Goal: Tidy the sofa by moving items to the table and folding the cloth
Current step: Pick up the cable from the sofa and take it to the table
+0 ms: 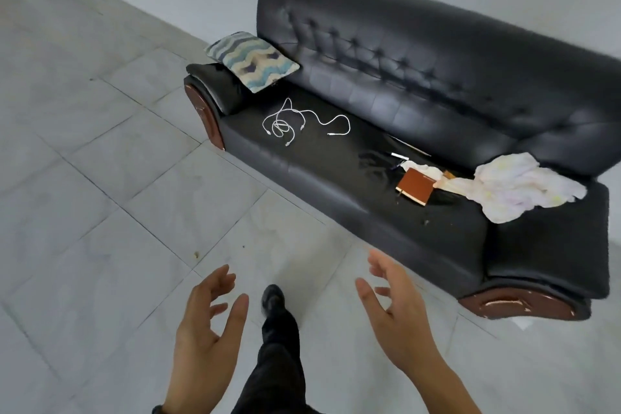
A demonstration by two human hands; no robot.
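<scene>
While both your hands hang empty in front of you, left hand (205, 323) and right hand (396, 309) with fingers spread and loosely bent, holding nothing, everything to be tidied lies on the seat of the black leather sofa (302, 171), well apart from them.

The crumpled pale cloth (517, 188) sits at the right end of the seat, and its near corner lies over the papers (421, 168) by the brown notebook (416, 185). Pull the cloth first and you will likely drag the notebook and papers with it, perhaps off the front edge.

The white cable (292, 121) lies in tangled loops at the left end; I cannot tell whether it is one lead or several. Lifted by one plug, it would probably trail and catch.

A white-barrelled pen (400, 156) lies just beyond the notebook, with a darker one beside it that is hard to make out against the leather, so you could easily leave it behind.

A zigzag-patterned cushion (252, 60) leans on the left armrest. Your shoe (273, 299) is on the tiled floor (117, 178), and nothing stands between you and the seat. No table is in view, so you cannot judge the carry from here.
</scene>
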